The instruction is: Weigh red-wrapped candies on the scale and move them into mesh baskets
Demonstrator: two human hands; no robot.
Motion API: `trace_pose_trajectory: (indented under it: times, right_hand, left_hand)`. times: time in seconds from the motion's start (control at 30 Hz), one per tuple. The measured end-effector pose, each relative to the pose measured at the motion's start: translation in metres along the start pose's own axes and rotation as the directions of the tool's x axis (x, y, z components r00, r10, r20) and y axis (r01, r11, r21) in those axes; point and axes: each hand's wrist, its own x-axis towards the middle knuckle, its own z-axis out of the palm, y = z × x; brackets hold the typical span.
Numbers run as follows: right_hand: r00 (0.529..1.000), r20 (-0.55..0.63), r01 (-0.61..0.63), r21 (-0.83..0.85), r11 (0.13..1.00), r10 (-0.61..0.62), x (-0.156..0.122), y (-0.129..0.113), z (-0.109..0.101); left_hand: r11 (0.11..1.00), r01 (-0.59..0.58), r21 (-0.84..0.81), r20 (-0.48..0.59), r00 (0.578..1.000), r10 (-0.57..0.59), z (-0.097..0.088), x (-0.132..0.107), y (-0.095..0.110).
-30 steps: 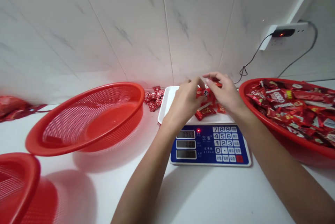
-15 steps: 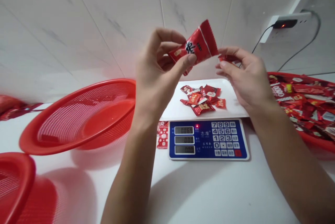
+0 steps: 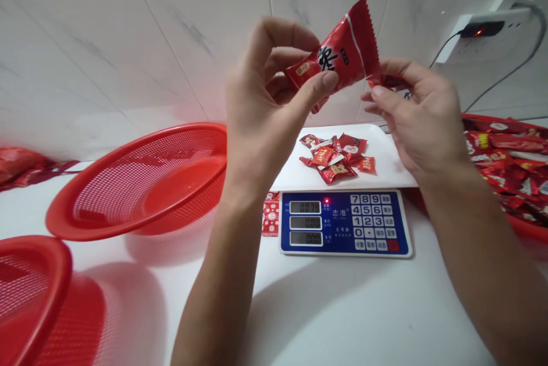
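My left hand is raised above the counter and pinches a red candy packet with a black printed character and a crimped end. My right hand is close beside it, its fingertips closed on a small red piece. I cannot tell whether that piece is part of the same packet. Below both hands, a white tray holds several red wrapped candies. The tray rests on a blue-faced digital scale.
A red mesh basket stands tilted to the left, and another sits at the lower left. A red basin heaped with candies lies on the right. Red wrappers lie beside the scale. A wall socket has cords hanging from it.
Both hands have risen slightly, and the packet has moved up and to the right. The view has shifted slightly, and the scale's top reading looks different.
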Motion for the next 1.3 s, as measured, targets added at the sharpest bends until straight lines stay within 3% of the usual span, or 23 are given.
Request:
trace_pose_trajectory:
  times: [0.2, 0.3, 0.37, 0.43, 0.5, 0.7, 1.07, 1.2, 1.3]
  right_hand:
    - [0.995, 0.095, -0.026, -0.144, 0.989, 0.04, -0.003, 0.003, 0.003]
    - [0.989, 0.146, 0.014, -0.244, 0.97, 0.022, -0.004, 0.007, 0.004]
    - [0.978, 0.188, -0.02, -0.344, 0.939, 0.09, -0.005, 0.007, 0.004]
    - [0.975, 0.161, -0.067, -0.451, 0.89, 0.155, -0.005, 0.004, 0.002]
    - [0.985, 0.094, -0.077, -0.51, 0.857, 0.144, -0.006, -0.002, -0.002]
    - [0.998, 0.057, 0.031, -0.535, 0.844, -0.001, -0.008, -0.021, -0.009]
    - [0.994, 0.079, 0.102, -0.52, 0.848, -0.071, -0.009, -0.017, 0.0]
    - [0.994, 0.084, 0.107, -0.526, 0.843, -0.074, -0.009, -0.017, -0.001]
    - [0.994, 0.101, 0.095, -0.555, 0.827, -0.047, -0.008, -0.015, -0.002]
  left_hand:
    - [0.957, 0.153, 0.245, 0.1, 0.978, -0.182, -0.001, 0.001, -0.023]
    - [0.955, 0.142, 0.26, 0.087, 0.982, -0.169, 0.0, 0.001, -0.029]
    - [0.959, 0.137, 0.247, 0.069, 0.985, -0.159, 0.0, 0.001, -0.027]
    - [0.963, 0.137, 0.233, 0.042, 0.988, -0.151, 0.0, 0.001, -0.023]
    - [0.964, 0.137, 0.226, 0.02, 0.989, -0.145, -0.002, 0.0, -0.019]
    - [0.97, 0.117, 0.214, 0.01, 0.993, -0.122, -0.003, -0.002, -0.01]
    - [0.967, 0.122, 0.225, 0.039, 0.99, -0.134, -0.002, -0.001, -0.006]
    - [0.964, 0.128, 0.231, 0.049, 0.989, -0.143, -0.002, -0.001, -0.013]
    - [0.958, 0.144, 0.246, 0.085, 0.982, -0.17, 0.001, -0.001, -0.03]
